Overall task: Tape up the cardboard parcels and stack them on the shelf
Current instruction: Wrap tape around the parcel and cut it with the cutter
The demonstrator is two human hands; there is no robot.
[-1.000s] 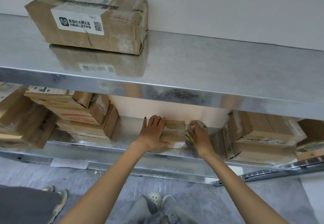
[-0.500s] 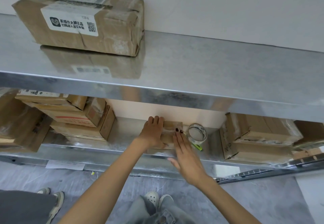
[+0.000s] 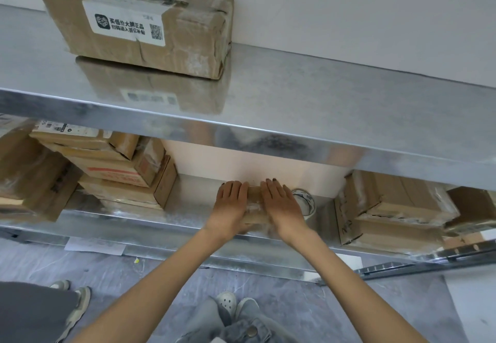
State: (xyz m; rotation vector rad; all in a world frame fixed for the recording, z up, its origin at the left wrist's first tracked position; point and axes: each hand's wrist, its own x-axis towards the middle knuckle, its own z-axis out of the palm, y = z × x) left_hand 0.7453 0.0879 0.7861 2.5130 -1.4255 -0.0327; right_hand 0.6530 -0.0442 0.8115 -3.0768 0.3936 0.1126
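**Both hands flat on a small parcel on the lower shelf**

We look down on a steel shelf unit: its upper shelf [image 3: 322, 95] carries one large labelled box [image 3: 145, 26] at the left, against the white wall. On the lower shelf [image 3: 193, 203], a stack of cardboard boxes [image 3: 112, 171] stands at the left and another stack of taped boxes [image 3: 389, 208] at the right. Between them, near the shelf's front edge, lies the small parcel [image 3: 255, 203] we are working on. Our left hand [image 3: 230, 205] lies open, fingers straight and together, palm pressed on the parcel's left side; our right hand [image 3: 281, 205] lies open in the same way on its right side. Neither hand curls around the parcel, and only a strip of cardboard shows between them. A roll of clear tape [image 3: 306, 203] sits on the shelf just beside the right hand, partly hidden behind it. Below, on the grey floor [image 3: 134, 275], our pale shoes [image 3: 236, 307] show.
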